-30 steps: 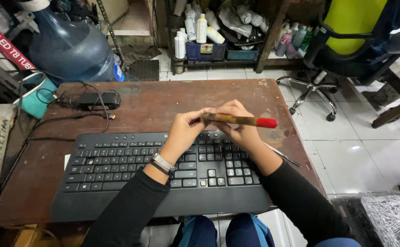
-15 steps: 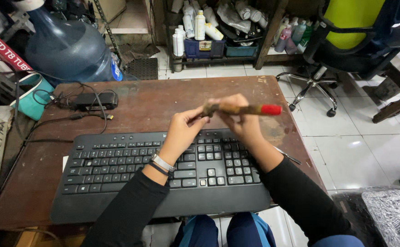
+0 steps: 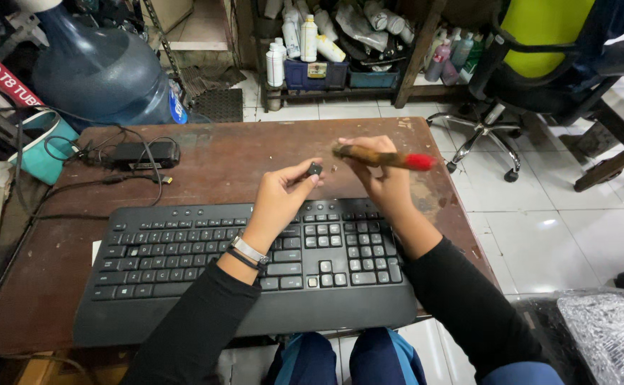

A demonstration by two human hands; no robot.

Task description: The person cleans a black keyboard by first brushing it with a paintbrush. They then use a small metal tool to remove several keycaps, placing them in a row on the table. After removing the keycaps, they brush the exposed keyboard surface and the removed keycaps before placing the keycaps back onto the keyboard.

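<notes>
Keycap (image 3: 315,169), small, black, plastic, is pinched between the thumb and fingertips of the left hand (image 3: 283,196); those fingers are closed tight on it. It is held in the air above the brown wooden desk (image 3: 219,160), just beyond the far edge of the black full-size keyboard (image 3: 205,264), above the number-pad end. It is too small in this view to tell which way its top faces.

Head view, tool: the right hand (image 3: 383,182) is closed round a brown wooden-handled tool with a red end (image 3: 383,157), fingers fully wrapped about the shaft. Its long axis runs nearly level, left to right across the view; the red end points toward the right edge of the desk and the brown end points toward the keycap. The two stand near each other, with a small gap between them. The working tip is blurred and its kind cannot be told.

Head view, keyboard: it lies along the near edge of the desk, parallel to it. One key position in the lower number pad looks pale.

Head view, containers: a large blue water jug (image 3: 101,68) stands on the floor beyond the far left corner of the desk; its fill level cannot be told. A teal bucket (image 3: 37,146) sits by the left edge with black cables draped over it. A low shelf (image 3: 340,89) beyond the far edge carries a blue crate (image 3: 310,71) and white plastic bottles (image 3: 308,36). A black power adapter (image 3: 141,153) lies near the far left corner.
</notes>
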